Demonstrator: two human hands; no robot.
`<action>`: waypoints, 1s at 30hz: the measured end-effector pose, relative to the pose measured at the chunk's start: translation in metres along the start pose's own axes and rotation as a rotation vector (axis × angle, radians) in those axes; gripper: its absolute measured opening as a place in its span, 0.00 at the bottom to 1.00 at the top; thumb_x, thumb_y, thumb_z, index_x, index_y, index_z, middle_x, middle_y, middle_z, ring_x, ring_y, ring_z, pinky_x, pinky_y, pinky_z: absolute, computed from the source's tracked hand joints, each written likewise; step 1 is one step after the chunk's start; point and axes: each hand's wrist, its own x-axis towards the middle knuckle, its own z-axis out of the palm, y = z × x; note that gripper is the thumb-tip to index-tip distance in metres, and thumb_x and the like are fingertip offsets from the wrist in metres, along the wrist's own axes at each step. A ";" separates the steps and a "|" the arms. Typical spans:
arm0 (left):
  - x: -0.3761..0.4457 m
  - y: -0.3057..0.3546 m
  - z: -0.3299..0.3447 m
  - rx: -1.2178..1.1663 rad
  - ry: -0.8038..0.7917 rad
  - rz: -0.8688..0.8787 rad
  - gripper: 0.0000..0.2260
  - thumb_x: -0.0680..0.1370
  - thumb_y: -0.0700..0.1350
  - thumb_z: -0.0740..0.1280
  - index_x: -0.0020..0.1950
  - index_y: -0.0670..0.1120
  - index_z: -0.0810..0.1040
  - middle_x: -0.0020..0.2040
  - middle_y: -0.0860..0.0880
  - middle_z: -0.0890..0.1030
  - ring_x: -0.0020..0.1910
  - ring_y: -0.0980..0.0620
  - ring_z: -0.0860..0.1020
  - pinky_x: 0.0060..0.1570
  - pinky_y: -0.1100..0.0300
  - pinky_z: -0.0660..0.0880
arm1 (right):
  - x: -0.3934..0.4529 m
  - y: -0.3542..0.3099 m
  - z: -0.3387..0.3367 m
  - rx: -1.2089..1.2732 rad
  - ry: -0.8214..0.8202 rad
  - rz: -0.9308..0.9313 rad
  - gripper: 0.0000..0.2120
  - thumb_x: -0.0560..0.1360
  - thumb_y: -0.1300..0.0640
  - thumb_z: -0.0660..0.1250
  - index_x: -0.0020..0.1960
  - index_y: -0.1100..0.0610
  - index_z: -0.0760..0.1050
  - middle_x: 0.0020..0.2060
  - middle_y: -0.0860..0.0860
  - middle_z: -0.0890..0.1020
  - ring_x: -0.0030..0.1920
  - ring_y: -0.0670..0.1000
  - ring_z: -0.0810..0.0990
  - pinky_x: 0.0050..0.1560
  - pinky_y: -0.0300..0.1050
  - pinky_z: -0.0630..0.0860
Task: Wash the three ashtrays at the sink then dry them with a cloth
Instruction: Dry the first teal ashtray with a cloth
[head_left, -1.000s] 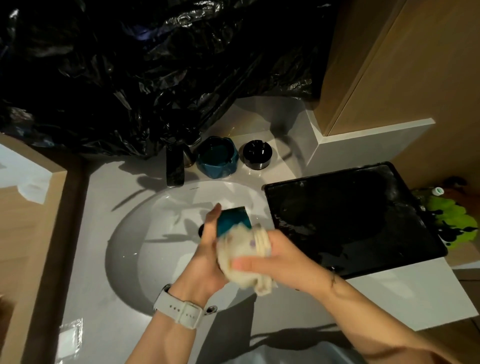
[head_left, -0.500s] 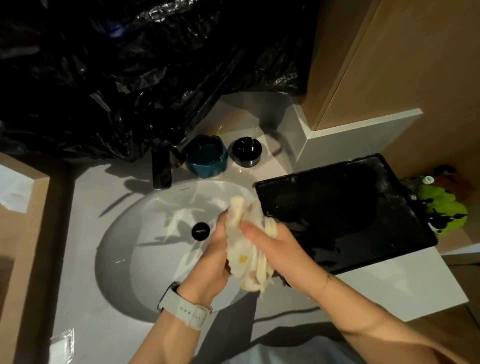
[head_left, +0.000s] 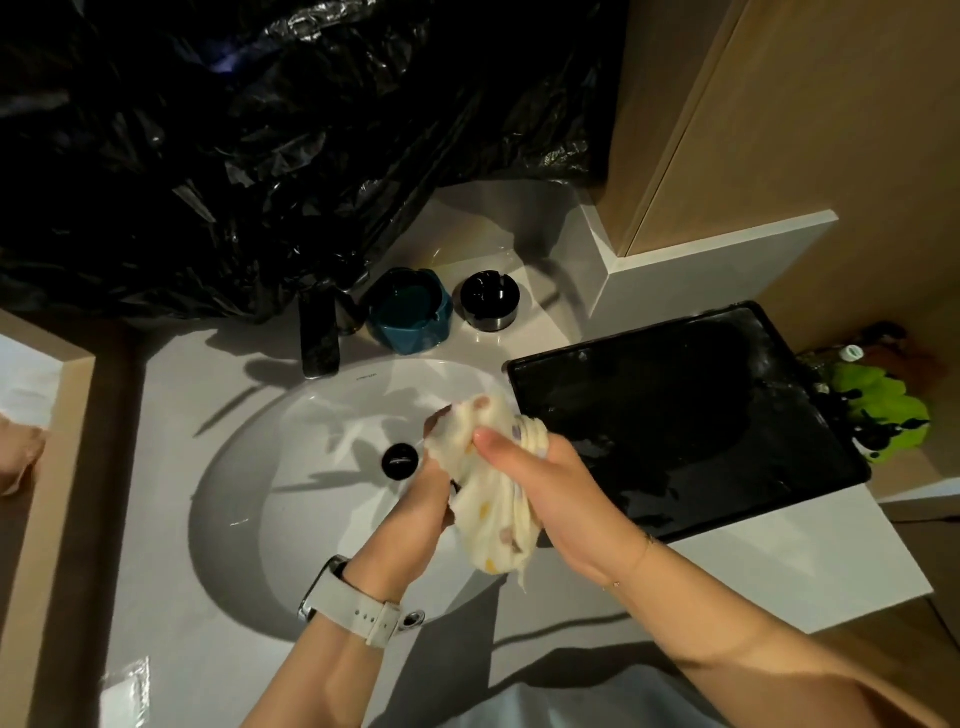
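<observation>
Over the white sink basin (head_left: 270, 467), both hands work a cream cloth (head_left: 493, 499) with coloured dots. My right hand (head_left: 550, 488) grips the cloth from the right, thumb across its front. My left hand (head_left: 421, 509), with a white watch on the wrist, holds the bundle from the left and underneath. The ashtray seen earlier inside the cloth is now fully hidden. A teal ashtray (head_left: 410, 312) and a small black ashtray (head_left: 488, 301) stand on the counter behind the basin.
A black faucet (head_left: 319, 338) stands left of the teal ashtray, and a black drain plug (head_left: 400, 460) sits in the basin. A wet black tray (head_left: 685, 415) lies on the counter to the right. Black plastic sheeting (head_left: 260, 156) covers the wall behind. A wooden cabinet (head_left: 779, 130) rises at right.
The teal ashtray, visible above the cloth a second ago, is now wrapped out of sight. Both hands have turned the bundle and shifted slightly to the right.
</observation>
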 end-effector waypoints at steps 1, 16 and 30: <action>-0.001 -0.002 0.001 -0.092 -0.002 0.019 0.22 0.82 0.59 0.56 0.66 0.44 0.74 0.57 0.45 0.84 0.56 0.48 0.82 0.55 0.54 0.80 | 0.001 0.001 0.003 -0.020 -0.011 -0.001 0.14 0.77 0.54 0.66 0.57 0.61 0.79 0.51 0.57 0.85 0.52 0.55 0.84 0.55 0.48 0.80; -0.007 0.015 0.019 -0.378 -0.059 -0.241 0.31 0.77 0.68 0.59 0.63 0.45 0.81 0.59 0.40 0.83 0.60 0.39 0.80 0.60 0.44 0.75 | -0.005 0.007 -0.024 -0.306 -0.139 -0.113 0.06 0.74 0.62 0.70 0.50 0.55 0.82 0.44 0.50 0.86 0.47 0.47 0.84 0.49 0.40 0.79; -0.001 0.016 0.028 -0.468 0.051 -0.427 0.27 0.76 0.63 0.61 0.37 0.41 0.84 0.34 0.42 0.81 0.31 0.45 0.80 0.36 0.58 0.73 | -0.012 0.014 -0.028 -0.901 -0.134 -0.300 0.19 0.68 0.42 0.71 0.45 0.58 0.80 0.40 0.50 0.83 0.42 0.48 0.81 0.45 0.46 0.78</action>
